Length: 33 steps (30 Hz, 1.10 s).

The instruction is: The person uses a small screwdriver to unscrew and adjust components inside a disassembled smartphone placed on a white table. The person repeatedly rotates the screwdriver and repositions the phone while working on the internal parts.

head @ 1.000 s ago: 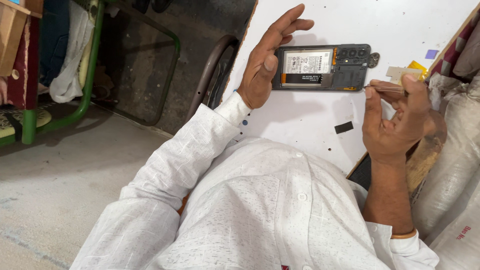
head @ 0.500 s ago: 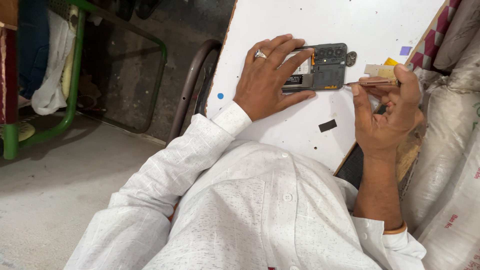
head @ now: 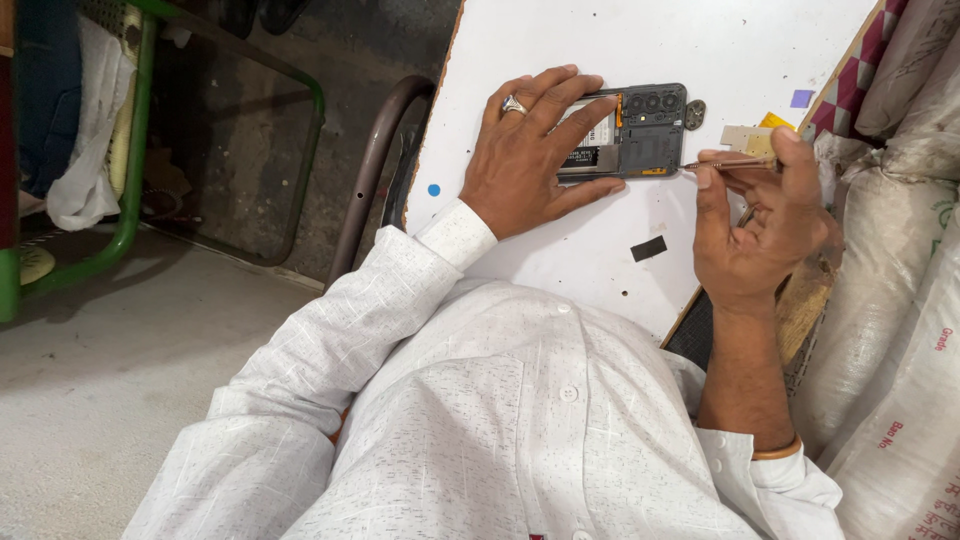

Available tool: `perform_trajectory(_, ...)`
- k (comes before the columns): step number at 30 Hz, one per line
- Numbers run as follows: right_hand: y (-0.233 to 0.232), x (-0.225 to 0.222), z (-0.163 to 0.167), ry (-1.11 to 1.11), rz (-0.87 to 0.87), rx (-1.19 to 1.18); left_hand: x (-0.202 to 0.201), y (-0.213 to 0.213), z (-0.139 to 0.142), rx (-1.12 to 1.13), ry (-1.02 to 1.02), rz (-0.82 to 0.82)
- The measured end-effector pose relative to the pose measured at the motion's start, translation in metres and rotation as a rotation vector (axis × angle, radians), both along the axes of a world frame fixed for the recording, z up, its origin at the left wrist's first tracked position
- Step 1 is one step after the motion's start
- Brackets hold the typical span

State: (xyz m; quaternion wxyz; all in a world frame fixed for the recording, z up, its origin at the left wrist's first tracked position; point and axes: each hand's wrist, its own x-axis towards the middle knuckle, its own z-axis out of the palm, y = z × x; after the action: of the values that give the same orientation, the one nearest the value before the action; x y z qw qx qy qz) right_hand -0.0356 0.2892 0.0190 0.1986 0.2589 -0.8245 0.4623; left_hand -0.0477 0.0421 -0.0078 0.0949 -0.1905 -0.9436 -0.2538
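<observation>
While the left hand (head: 535, 150) presses the opened dark phone (head: 630, 132) flat on the white table (head: 600, 260), work proceeds.
Right hand (head: 760, 225), grip pinched around a thin metal screwdriver (head: 725, 164), aims leftward at the phone's right end.

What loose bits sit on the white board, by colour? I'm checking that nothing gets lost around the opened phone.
Loose bits on the white board around the opened phone:
Black rectangular piece: 1
Blue round dot: 1
Purple square: 1
Dark grey round part: 1
Total: 4
</observation>
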Motion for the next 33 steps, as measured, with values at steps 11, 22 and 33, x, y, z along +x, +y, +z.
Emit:
perform_trajectory(11, 0.007, 0.001, -0.005, -0.082, -0.027, -0.038, 0.0, 0.001, 0.001, -0.002, 0.022, -0.005)
perform_trajectory(22, 0.013, 0.002, -0.014, -0.118, -0.055, -0.067, 0.0, -0.001, 0.001, 0.017, 0.002, -0.014)
perform_trajectory(33, 0.011, 0.0, -0.012, -0.077, -0.053, -0.025, -0.001, -0.001, 0.003, 0.022, 0.007, -0.015)
